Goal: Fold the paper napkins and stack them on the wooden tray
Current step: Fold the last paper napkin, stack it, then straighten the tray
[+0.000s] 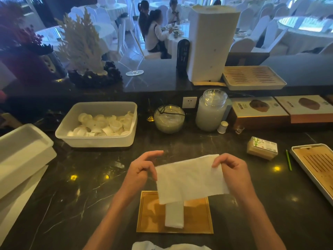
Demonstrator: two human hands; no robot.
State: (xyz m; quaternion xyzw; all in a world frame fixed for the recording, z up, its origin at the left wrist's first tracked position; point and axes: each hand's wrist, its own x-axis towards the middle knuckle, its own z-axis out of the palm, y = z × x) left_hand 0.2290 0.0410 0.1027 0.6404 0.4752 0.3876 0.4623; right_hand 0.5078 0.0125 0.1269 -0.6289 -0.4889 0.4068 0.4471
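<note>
White, limp rectangular paper napkin (189,179) held above a square wooden tray (149,215).

Dark marbled stone counter (81,186): open surface left of the square wooden tray (147,213), bounded by a white foam box (23,150). Open right of it, up to the white-rimmed slatted bamboo tray (315,168). A thin green pencil (288,160) and small brown wrapped packet (262,148) lie at that stretch's far end. A translucent plastic tub of white cups (97,141) closes the far left. An unfolded white paper napkin (189,179), pinched by left hand (140,170) and right hand (232,170), overhangs the wooden tray's far half. A folded white napkin strip (174,217) occupies its middle, with bare wood either side.
</note>
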